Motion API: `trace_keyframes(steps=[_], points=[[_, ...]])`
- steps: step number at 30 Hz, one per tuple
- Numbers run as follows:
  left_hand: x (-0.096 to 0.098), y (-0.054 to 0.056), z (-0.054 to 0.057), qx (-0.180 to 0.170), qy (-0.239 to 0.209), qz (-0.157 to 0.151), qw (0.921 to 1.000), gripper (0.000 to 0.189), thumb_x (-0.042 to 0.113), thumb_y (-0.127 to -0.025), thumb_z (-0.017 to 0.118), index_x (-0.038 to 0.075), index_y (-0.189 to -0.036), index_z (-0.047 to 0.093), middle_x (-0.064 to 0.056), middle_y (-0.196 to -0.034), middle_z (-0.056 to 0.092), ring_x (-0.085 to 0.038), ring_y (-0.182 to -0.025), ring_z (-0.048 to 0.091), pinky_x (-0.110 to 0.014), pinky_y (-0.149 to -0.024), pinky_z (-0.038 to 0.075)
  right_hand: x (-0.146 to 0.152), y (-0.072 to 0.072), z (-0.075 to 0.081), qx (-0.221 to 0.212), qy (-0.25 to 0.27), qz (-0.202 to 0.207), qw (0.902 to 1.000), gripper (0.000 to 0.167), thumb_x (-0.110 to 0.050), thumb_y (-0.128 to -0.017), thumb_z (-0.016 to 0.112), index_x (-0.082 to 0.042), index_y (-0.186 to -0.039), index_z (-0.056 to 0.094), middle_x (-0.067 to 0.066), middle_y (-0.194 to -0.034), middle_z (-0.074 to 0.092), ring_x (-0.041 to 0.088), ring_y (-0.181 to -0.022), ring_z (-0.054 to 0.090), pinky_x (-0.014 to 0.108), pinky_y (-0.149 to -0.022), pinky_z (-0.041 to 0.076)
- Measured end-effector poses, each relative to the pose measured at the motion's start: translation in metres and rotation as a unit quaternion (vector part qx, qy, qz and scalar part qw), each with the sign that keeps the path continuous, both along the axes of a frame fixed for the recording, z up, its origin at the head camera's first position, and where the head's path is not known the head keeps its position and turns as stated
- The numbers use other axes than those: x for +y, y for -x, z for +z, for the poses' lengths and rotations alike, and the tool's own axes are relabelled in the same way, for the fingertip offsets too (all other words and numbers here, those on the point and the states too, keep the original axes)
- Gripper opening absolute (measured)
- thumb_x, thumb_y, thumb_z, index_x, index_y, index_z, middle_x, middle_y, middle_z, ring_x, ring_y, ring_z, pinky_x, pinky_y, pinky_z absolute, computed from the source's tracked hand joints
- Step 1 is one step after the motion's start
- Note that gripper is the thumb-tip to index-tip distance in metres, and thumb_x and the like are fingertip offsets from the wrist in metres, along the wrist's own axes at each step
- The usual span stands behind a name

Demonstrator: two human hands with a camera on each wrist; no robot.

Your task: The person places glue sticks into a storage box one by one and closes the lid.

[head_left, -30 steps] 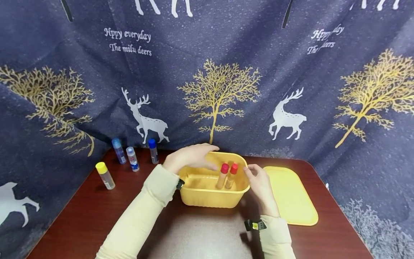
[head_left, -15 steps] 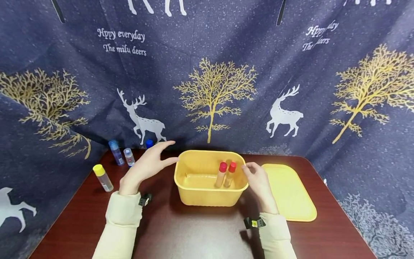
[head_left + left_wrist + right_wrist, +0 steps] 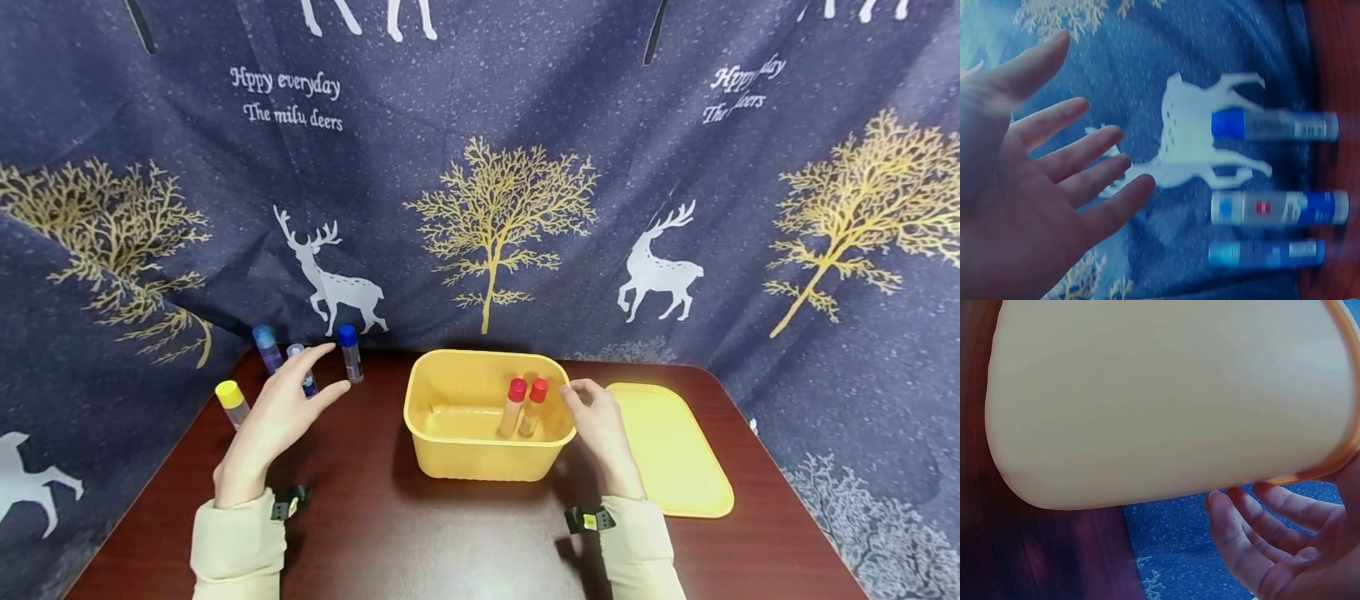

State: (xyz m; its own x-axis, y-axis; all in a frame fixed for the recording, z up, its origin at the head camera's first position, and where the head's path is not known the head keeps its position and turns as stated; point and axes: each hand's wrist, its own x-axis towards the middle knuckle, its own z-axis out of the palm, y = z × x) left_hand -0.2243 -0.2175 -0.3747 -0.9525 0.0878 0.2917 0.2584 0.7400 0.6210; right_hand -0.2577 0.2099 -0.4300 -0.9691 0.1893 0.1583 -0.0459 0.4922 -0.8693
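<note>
Yellow box, rim pinched in right grip, left grip empty, fingers spread.

Room type unclear; deer-print cloth hangs behind a red-brown table.

Backdrop cloth, dark blue, creased | golden tree, printed, central | white deer, antlered, flanking the tree | white lettering, upper left, "Hppy everyday" | tabletop, reddish-brown, glossy, pale glare on near side

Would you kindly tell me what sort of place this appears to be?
Probably an indoor tabletop workspace: a reddish-brown table before a deer-print cloth backdrop, with a yellow bin on it.
</note>
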Motion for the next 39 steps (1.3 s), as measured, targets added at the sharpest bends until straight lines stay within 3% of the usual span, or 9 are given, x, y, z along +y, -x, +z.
trace_keyframes(steps=[6,10,15,21,29,39], points=[[-0.016,-0.005,-0.004,0.064,0.009,0.037,0.9973,0.060,0.028,-0.093,0.069,-0.001,-0.140,0.046,-0.029,-0.141,0.041,-0.049,-0.131,0.035,-0.064,-0.101,0.030,0.000,-0.001,0.000,-0.001,-0.001,0.002,1.0000,0.027,-0.026,-0.098,0.060,-0.002,-0.107,0.067,0.017,-0.105,0.068,0.028,-0.093,0.063,0.040,-0.082,0.050],[-0.029,-0.005,-0.009,0.084,0.020,0.066,0.9941,0.056,0.022,-0.092,0.070,-0.005,-0.136,0.048,-0.031,-0.139,0.043,-0.051,-0.134,0.029,-0.067,-0.102,0.025,0.000,-0.002,0.002,0.000,-0.002,0.007,1.0000,0.027,-0.026,-0.098,0.059,-0.001,-0.107,0.066,0.017,-0.105,0.068,0.029,-0.094,0.063,0.040,-0.083,0.049],[-0.047,-0.009,-0.014,0.068,0.029,0.104,0.9918,0.057,0.025,-0.095,0.066,-0.006,-0.138,0.045,-0.034,-0.140,0.040,-0.051,-0.137,0.023,-0.071,-0.101,0.020,0.001,-0.003,0.002,0.000,-0.001,0.004,1.0000,0.027,-0.026,-0.098,0.060,-0.001,-0.107,0.066,0.017,-0.104,0.068,0.029,-0.094,0.063,0.040,-0.082,0.049],[-0.063,-0.014,-0.023,0.065,0.012,0.123,0.9902,0.057,0.025,-0.096,0.063,-0.008,-0.139,0.043,-0.037,-0.138,0.038,-0.055,-0.127,0.033,-0.069,-0.098,0.027,0.000,-0.003,0.001,0.002,-0.009,0.003,1.0000,0.028,-0.027,-0.098,0.060,-0.001,-0.106,0.066,0.016,-0.103,0.068,0.028,-0.092,0.063,0.039,-0.081,0.050],[-0.077,-0.010,-0.038,0.061,-0.006,0.155,0.9860,0.057,0.024,-0.096,0.063,-0.007,-0.140,0.042,-0.037,-0.138,0.037,-0.057,-0.122,0.037,-0.067,-0.097,0.029,0.001,-0.001,0.000,0.001,-0.007,0.006,1.0000,0.029,-0.028,-0.098,0.059,-0.002,-0.108,0.066,0.017,-0.105,0.068,0.029,-0.094,0.064,0.042,-0.084,0.050],[-0.085,-0.007,-0.050,0.054,-0.046,0.210,0.9751,0.056,0.023,-0.094,0.065,-0.004,-0.139,0.046,-0.037,-0.131,0.045,-0.056,-0.119,0.040,-0.063,-0.097,0.031,0.001,-0.003,0.001,0.001,-0.005,0.006,1.0000,0.030,-0.029,-0.098,0.060,-0.002,-0.108,0.067,0.017,-0.105,0.068,0.028,-0.094,0.064,0.041,-0.083,0.050]])
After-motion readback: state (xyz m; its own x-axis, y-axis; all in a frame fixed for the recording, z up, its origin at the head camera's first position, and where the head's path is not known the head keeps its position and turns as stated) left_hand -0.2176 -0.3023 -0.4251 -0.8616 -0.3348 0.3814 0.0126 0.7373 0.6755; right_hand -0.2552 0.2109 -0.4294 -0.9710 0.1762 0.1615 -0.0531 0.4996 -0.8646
